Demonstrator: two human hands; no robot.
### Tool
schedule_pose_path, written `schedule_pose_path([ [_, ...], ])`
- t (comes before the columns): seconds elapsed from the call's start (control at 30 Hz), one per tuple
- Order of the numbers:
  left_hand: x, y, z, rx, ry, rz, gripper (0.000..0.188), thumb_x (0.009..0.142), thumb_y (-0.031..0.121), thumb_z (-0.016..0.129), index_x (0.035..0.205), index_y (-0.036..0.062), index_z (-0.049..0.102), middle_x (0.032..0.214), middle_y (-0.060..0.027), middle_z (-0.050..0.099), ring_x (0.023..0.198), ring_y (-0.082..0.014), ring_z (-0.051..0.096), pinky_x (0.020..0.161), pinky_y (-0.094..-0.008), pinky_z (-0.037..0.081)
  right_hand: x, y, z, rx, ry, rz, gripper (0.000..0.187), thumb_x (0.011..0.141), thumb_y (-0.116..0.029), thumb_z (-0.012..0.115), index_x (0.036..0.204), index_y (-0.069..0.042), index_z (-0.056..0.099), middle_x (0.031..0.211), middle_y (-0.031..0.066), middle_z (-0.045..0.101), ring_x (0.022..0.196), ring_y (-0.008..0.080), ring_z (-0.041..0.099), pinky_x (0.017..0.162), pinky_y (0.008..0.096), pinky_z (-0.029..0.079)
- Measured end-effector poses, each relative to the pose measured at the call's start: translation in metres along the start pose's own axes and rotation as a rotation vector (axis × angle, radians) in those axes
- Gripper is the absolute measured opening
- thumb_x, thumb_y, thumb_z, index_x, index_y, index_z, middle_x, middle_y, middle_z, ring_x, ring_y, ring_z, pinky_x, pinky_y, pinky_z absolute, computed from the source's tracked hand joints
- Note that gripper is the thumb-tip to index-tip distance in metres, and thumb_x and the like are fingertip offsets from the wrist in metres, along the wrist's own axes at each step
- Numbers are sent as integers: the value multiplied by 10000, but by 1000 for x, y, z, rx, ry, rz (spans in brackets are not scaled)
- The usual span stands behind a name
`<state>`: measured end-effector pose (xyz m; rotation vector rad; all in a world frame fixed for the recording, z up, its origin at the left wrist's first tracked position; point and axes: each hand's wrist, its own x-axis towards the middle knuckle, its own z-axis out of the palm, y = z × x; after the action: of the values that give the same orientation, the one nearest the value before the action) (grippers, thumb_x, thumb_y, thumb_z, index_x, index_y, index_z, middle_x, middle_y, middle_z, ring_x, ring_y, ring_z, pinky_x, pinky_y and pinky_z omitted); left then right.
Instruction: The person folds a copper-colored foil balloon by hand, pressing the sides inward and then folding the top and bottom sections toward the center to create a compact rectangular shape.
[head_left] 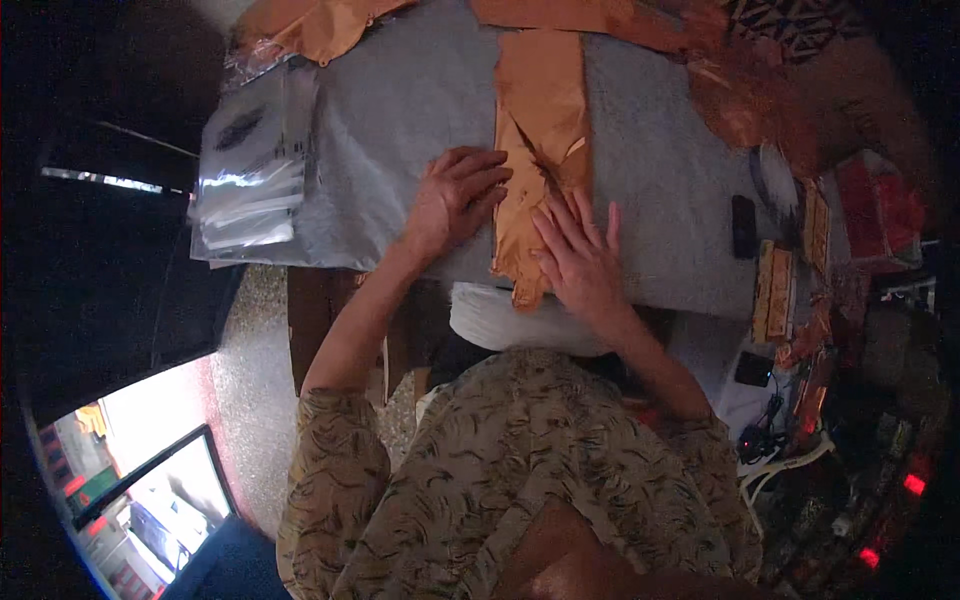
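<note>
A long orange piece of shiny cloth (pixel 540 85), folded into a narrow strip, lies in front of me on the grey-covered table (pixel 400 120). A dark slit-like gap runs slantwise down its middle, with a pale edge beside it. My right hand (pixel 580 250) rests flat on the cloth's lower right part, fingers stretched and apart. At the left edge is my left hand (pixel 455 200), its fingers loosely bent and their tips beside or on the cloth. Neither hand visibly grips anything. The cloth's near end, crumpled, reaches the table's front edge.
Clear plastic bags (pixel 250 190) lie in a stack at the table's left. More orange cloth (pixel 310 25) is spread along the far side. A dark phone-like object (pixel 743 226) and wooden pieces (pixel 774 290) are at the right. A white cushion-like seat (pixel 500 320) shows below the front edge.
</note>
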<state>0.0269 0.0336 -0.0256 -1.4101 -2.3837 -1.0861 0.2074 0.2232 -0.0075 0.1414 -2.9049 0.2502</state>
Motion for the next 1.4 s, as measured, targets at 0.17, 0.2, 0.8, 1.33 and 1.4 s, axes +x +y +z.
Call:
schedule_pose_path([
  [0.17, 0, 2, -3, 16, -3, 20, 287, 916, 182, 730, 1184, 79, 743, 1319, -93, 694, 1253, -317, 613, 1051, -465, 474, -4, 13, -8, 202, 5, 50, 485, 1077, -248, 536, 1536, -100, 482, 1648, 121, 380, 1561, 350, 269, 1242, 625, 165],
  [0.2, 4, 4, -4, 25, 9, 36, 281, 918, 179, 725, 1177, 71, 740, 1315, -103, 693, 1247, -321, 620, 1041, -472, 482, -3, 21, -8, 196, 15, 57, 485, 1077, -248, 536, 1536, -100, 482, 1648, 121, 380, 1561, 350, 269, 1242, 625, 165],
  [0.8, 39, 9, 12, -107, -62, 190, 287, 853, 122, 791, 1117, 26, 730, 1156, -153, 735, 1059, -370, 704, 915, -457, 570, 93, 46, 32, 17, 217, 278, 642, 1073, -317, 486, 1546, 88, 329, 1608, 264, 365, 1518, 405, 313, 1251, 552, 197],
  [1.33, 181, -32, 68, 67, -44, 374, 280, 883, 175, 727, 1118, 22, 742, 1200, -153, 723, 1120, -342, 674, 966, -439, 554, 93, 40, 36, -9, 156, 326, 663, 1075, -345, 471, 1573, 63, 315, 1641, 229, 332, 1546, 382, 264, 1255, 593, 154],
  [1.4, 183, -36, 73, -71, -92, 176, 303, 870, 202, 763, 1114, 21, 746, 1189, -159, 721, 1132, -359, 664, 986, -442, 538, 93, 39, 35, 5, 145, 329, 663, 1075, -352, 470, 1576, 52, 315, 1646, 222, 324, 1548, 378, 260, 1258, 592, 147],
])
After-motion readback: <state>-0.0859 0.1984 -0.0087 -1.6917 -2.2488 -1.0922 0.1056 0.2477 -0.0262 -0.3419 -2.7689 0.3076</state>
